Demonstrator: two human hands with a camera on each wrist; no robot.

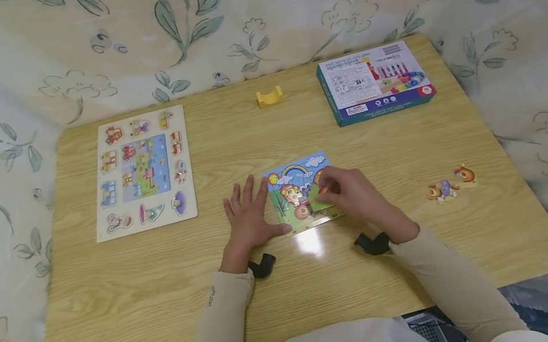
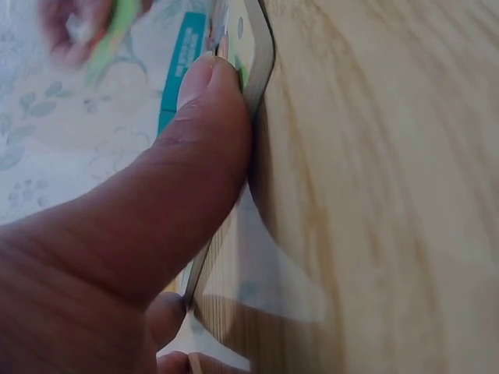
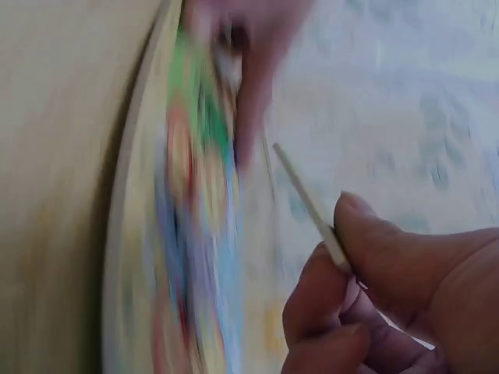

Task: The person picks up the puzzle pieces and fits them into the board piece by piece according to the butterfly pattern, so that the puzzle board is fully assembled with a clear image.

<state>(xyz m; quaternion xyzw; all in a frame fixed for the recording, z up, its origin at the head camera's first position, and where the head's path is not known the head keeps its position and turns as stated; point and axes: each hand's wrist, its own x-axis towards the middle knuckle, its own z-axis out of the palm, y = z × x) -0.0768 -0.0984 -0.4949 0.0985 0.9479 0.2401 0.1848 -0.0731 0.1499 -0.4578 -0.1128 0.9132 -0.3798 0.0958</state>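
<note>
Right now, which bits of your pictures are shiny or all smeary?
Head view: white glare on the table just below the puzzle board; left wrist view: the left thumb fairly clear, the right hand blurry behind; right wrist view: the puzzle board badly smeared, the fingers pinching the puzzle piece clearer.

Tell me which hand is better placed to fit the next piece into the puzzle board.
Right hand, I'd judge: it pinches a flat piece above the puzzle board, while the left hand lies spread, its thumb at the board's near-left corner.
</note>
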